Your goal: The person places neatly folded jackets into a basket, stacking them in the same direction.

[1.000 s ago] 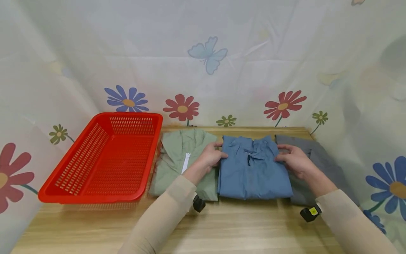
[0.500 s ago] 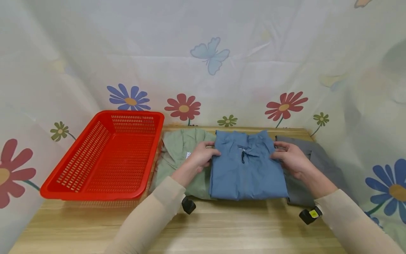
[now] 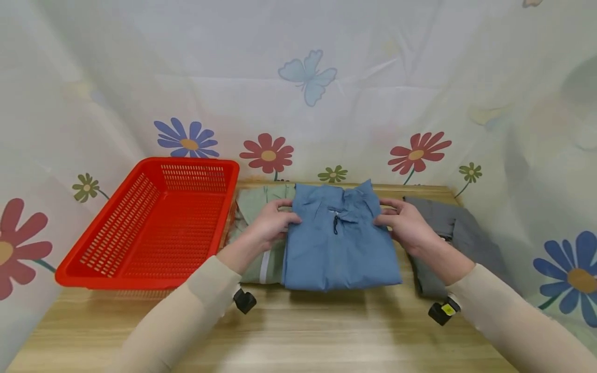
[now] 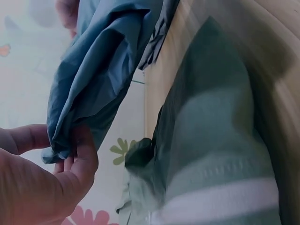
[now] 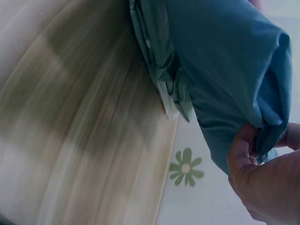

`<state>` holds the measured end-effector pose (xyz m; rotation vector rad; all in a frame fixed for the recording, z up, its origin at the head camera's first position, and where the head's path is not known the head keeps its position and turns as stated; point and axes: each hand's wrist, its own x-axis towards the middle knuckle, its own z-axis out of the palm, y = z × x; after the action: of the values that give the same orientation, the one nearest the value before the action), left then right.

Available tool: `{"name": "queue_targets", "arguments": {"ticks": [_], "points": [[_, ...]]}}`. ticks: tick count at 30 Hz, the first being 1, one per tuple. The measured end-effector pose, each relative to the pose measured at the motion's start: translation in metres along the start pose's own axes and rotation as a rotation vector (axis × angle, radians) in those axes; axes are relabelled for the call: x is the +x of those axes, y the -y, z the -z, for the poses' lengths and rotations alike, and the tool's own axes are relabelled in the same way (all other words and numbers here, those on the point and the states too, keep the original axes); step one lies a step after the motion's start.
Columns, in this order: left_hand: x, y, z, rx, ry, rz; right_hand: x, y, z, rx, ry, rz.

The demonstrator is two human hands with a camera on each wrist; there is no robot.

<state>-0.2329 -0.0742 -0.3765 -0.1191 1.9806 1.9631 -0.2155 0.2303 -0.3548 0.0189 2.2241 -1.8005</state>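
A folded blue jacket [image 3: 342, 254] with a short black zip pull hangs between my two hands, raised above the table. My left hand [image 3: 268, 223] pinches its left edge near the collar, and my right hand [image 3: 408, 225] pinches the right edge opposite. In the left wrist view, the thumb and fingers [image 4: 84, 150] close round the layered cloth. The right wrist view shows the same kind of pinch on the blue fabric [image 5: 229, 61]. Beneath the jacket's left part lies a folded green jacket [image 3: 254, 199] with a white zip, partly hidden.
A red plastic basket [image 3: 224, 217] with perforated walls stands at the left of the wooden table [image 3: 336, 331]. Folded grey clothing [image 3: 471, 254] lies on the right. A white flowered cloth [image 3: 364, 129] surrounds the table at the back and sides.
Both hands have lifted the blue jacket and carried it left, over the green jacket. More of the grey clothing and bare wood now shows on the right.
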Motion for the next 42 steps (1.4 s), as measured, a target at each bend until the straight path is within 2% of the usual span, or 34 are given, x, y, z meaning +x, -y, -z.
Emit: {"name": "queue_targets", "arguments": {"ticks": [6,11,18,23,34,42], "points": [[-0.011,-0.003,0.024,-0.002,-0.005,-0.010,0.007,0.023,-0.021,0.019,0.030,0.024],[-0.021,-0.013,0.047,0.037,-0.006,-0.029,0.010,0.037,-0.037,0.063,0.052,0.055],[-0.033,-0.028,0.080,0.076,0.013,-0.014,0.014,0.051,-0.065,0.120,0.062,0.051],[-0.041,-0.034,0.097,0.130,-0.011,0.000,0.017,0.056,-0.083,0.159,0.072,0.048],[-0.044,-0.042,0.123,0.177,-0.001,0.016,0.029,0.065,-0.111,0.168,0.088,0.042],[-0.036,-0.043,0.158,0.255,0.044,0.020,0.040,0.071,-0.132,0.191,0.083,0.044]]}}
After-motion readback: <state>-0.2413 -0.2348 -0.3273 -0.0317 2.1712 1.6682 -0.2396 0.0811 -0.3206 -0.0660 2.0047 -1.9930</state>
